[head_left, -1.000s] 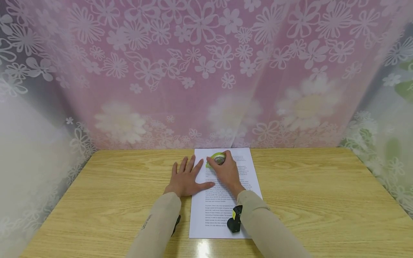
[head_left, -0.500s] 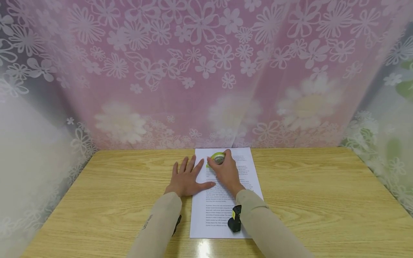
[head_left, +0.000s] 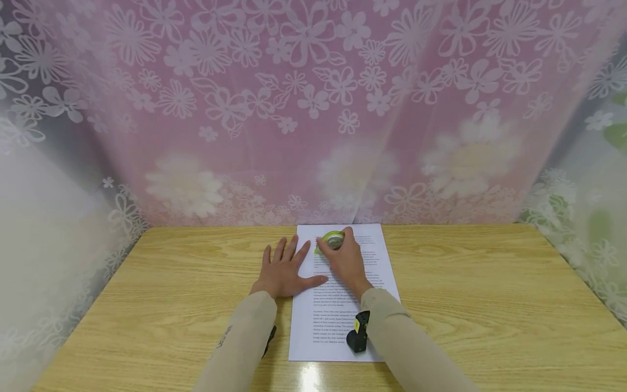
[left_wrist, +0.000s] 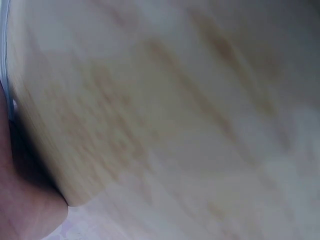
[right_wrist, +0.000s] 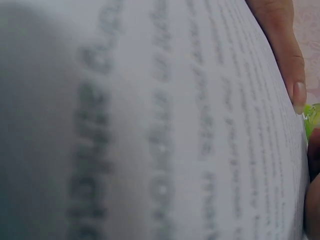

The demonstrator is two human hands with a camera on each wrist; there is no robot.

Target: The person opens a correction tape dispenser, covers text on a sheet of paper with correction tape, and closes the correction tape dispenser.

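There are two hands (head_left: 284,275) (head_left: 349,262), one green tool (head_left: 333,239), one page (head_left: 329,301), one table (head_left: 480,288)

Paper (head_left: 306,351) lies mid-bench (head_left: 465,299), its far end right up by the curtain (head_left: 254,188) behind. Left hand (head_left: 283,275) straddles its left edge; right hand (head_left: 346,261) is over the far half, correction tape (head_left: 335,240) between thumb and fingers, on the page!

L grip (head_left: 284,275): palm dn, fngrs (head_left: 278,251) spread | R grip (head_left: 349,263): curled, pinching | both arms (head_left: 240,337) fwd
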